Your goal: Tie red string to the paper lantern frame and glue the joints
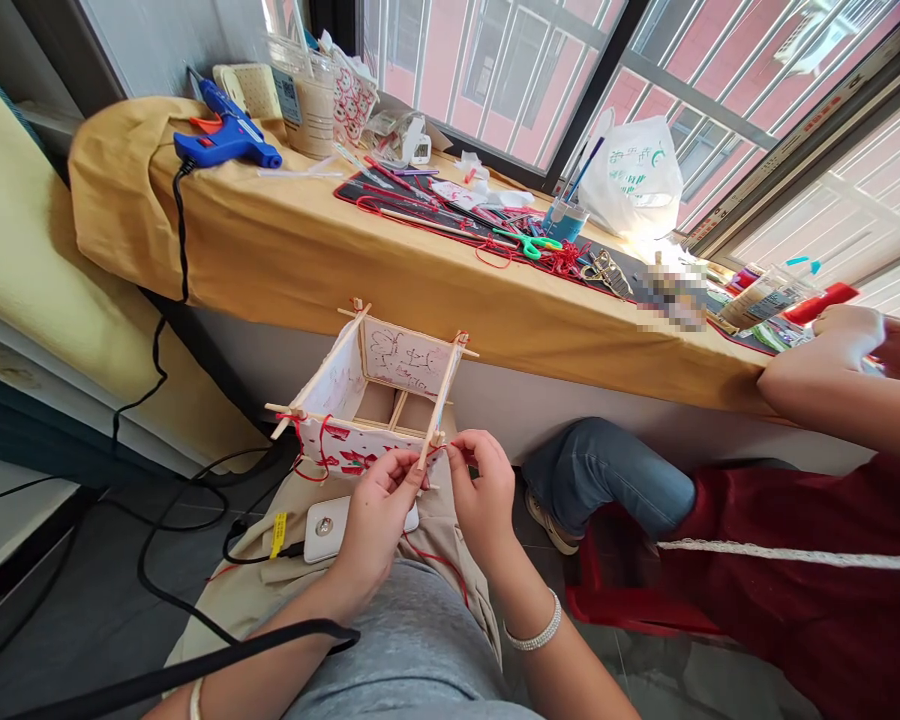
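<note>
There you go: your left hand (379, 522) and right hand (484, 502) sit almost closed, fingertips pinching the near corner of the craft-stick paper lantern frame (409, 358) between them. Its corner stick (444, 396) runs away from you, leaning toward your right hand's side; red thread (316, 447) trails off beyond your left hand.

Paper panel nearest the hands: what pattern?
The paper panel is white with red painted shapes; head view shows it.
</note>
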{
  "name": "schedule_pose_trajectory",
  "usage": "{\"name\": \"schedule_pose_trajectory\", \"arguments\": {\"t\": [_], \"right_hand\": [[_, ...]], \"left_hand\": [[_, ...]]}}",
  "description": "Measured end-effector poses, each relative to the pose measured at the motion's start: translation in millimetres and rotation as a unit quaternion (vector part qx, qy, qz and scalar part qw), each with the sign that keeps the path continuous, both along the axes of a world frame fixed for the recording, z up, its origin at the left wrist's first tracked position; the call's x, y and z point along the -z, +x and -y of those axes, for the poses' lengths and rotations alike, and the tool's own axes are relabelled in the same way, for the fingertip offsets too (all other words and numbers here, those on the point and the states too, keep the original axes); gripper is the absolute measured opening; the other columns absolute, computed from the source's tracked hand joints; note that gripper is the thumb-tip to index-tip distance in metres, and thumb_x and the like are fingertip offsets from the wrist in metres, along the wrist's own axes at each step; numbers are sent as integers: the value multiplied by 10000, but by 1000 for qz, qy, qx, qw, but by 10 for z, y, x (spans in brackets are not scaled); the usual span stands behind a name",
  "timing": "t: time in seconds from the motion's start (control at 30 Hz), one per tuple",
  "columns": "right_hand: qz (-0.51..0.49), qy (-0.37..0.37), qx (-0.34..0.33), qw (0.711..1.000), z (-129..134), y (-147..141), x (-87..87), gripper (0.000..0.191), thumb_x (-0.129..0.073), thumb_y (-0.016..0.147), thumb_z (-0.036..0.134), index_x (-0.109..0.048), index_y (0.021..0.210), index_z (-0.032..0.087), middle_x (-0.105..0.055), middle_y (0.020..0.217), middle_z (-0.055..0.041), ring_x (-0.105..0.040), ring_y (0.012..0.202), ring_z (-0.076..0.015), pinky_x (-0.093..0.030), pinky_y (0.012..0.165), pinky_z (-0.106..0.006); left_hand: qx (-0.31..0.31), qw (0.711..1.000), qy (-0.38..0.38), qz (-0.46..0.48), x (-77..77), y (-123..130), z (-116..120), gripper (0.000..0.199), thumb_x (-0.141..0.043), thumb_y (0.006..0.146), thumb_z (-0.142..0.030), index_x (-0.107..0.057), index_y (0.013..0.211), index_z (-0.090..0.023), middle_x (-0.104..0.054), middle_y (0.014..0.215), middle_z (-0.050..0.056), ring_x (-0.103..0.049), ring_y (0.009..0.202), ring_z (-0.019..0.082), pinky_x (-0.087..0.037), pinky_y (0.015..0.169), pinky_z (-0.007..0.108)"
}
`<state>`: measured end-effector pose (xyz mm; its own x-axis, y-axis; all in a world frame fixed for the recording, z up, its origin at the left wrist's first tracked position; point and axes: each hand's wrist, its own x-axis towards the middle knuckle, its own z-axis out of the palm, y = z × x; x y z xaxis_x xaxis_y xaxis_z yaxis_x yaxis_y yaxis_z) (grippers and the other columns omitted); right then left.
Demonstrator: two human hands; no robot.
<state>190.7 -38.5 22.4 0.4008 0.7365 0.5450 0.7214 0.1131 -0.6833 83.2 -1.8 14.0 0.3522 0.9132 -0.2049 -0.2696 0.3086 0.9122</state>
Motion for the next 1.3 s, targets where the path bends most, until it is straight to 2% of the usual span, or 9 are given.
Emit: {"name": "schedule_pose_trajectory", "arguments": {"t": [0.1,0.27,0.4,0.67,0.73,0.83,0.9,1.07,1.3], "right_hand": [[-31,3,-14,999,1,5,-30,120,-455,872,192,-532,781,182,-579,745,-25,-542,689,-132,-454,614,-240],[-63,7,-40,997,-3,15,-10,119,-438,878,194,-532,806,184,-614,890,-59,-576,837,-153,-479,712,-274],[-80,-12,-17,997,-2,17,41,113,-445,876,204,-556,875,184,-638,851,-50,-601,767,-148,-483,682,-272],[-106,-21,-1,994,0,-1,61,129,-436,895,237,-549,860,185,-646,818,-40,-619,714,-142,-500,655,-266],[-87,-12,-28,996,6,45,47,135,-425,902,226,-550,872,186,-646,822,-42,-620,728,-139,-506,661,-263],[17,3,-104,994,25,160,27,161,-419,899,205,-574,859,189,-650,898,-63,-616,839,-152,-509,735,-282],[68,-8,-128,989,42,233,32,157,-436,888,204,-593,890,194,-652,955,-72,-611,894,-163,-504,780,-296],[53,-87,-119,988,68,282,95,222,-453,886,229,-572,1073,220,-653,965,-51,-626,850,-148,-511,723,-253],[98,-36,-115,988,34,208,85,178,-460,893,213,-582,1023,205,-655,939,-46,-619,832,-136,-501,718,-231]], "left_hand": [[39,999,24,-27,-20,1,-13,283,-706,662,-423,-660,765,-163,-629,688,12,-535,628,132,-392,556,211],[36,999,14,-29,-28,24,-15,281,-705,666,-417,-657,786,-167,-615,668,1,-513,595,120,-369,530,202],[33,999,4,-23,-14,39,-7,309,-712,654,-420,-657,802,-155,-615,680,9,-497,567,113,-351,500,201],[36,999,-3,-21,-20,42,-3,329,-704,665,-413,-662,863,-153,-606,682,6,-501,586,108,-354,496,193],[28,999,-13,-13,-23,43,7,334,-714,658,-401,-652,871,-152,-596,666,-1,-503,585,107,-349,489,188],[10,999,-37,20,-12,43,32,356,-738,639,-380,-622,897,-164,-608,679,-9,-513,577,100,-345,484,180],[12,998,-54,32,2,43,48,352,-748,629,-374,-616,881,-167,-611,674,-13,-515,564,94,-344,480,176],[22,997,-67,38,34,54,62,323,-752,627,-368,-646,837,-147,-597,648,-13,-459,503,65,-306,439,165],[7,992,-83,92,39,88,67,289,-744,650,-349,-639,830,-149,-541,617,-42,-372,457,24,-258,414,142]]}}
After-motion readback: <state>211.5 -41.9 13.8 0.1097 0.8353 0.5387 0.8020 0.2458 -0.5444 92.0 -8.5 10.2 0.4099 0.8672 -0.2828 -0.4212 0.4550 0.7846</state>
